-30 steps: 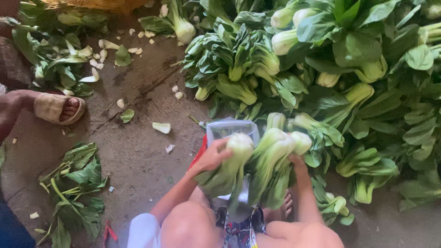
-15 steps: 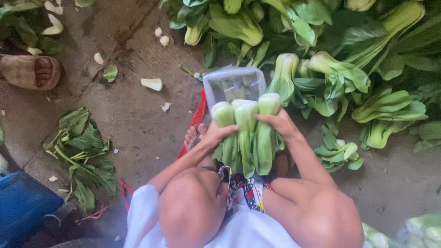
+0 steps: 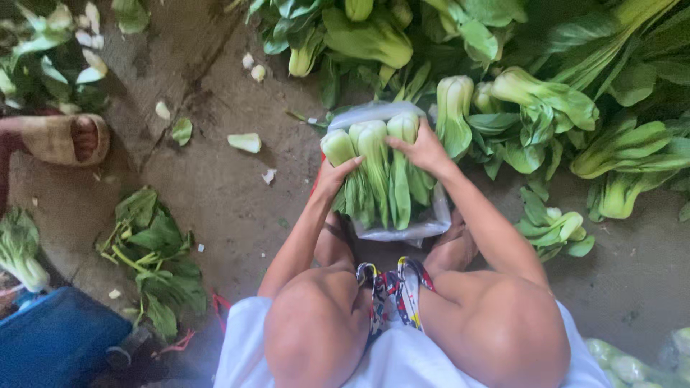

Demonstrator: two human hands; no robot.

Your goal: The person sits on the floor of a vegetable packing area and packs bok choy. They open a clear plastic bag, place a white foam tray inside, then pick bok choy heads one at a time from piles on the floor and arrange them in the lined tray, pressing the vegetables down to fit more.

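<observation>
The person squats on the concrete floor (image 3: 215, 208), and between the two knees lies a bundle of bok choy (image 3: 377, 176) on a clear plastic sheet (image 3: 402, 228). The long axis of the bundle runs away from the body: the pale stalk ends point to the far side, towards the big heap of bok choy (image 3: 546, 93), and the dark leaf ends point back to the person's feet.

The left hand (image 3: 336, 176) lies against the left flank of the bundle, fingers spread and curved around the outer stalk, so the grip is a flat pressing and not a pinch. The right hand (image 3: 424, 151) comes from the other side and rests on top, near the stalk ends, also with fingers spread over the vegetables. Both hands therefore squeeze the bundle from its two long sides, across the axis (the right one sits a little further from the body than the left one). The bundle is directly between the grips, touching both, so neither hand is really nearer.

Just beside the right hand stands a loose head of bok choy (image 3: 454, 108), leaning at the edge of the heap. On the floor to the left lie scattered trimmed leaves (image 3: 154, 248) and small white scraps (image 3: 246, 141). At the left edge of the view there is a foot in a sandal (image 3: 65, 138) of another person, well apart from the bundle, and a blue container (image 3: 61, 341) in the near left corner.
</observation>
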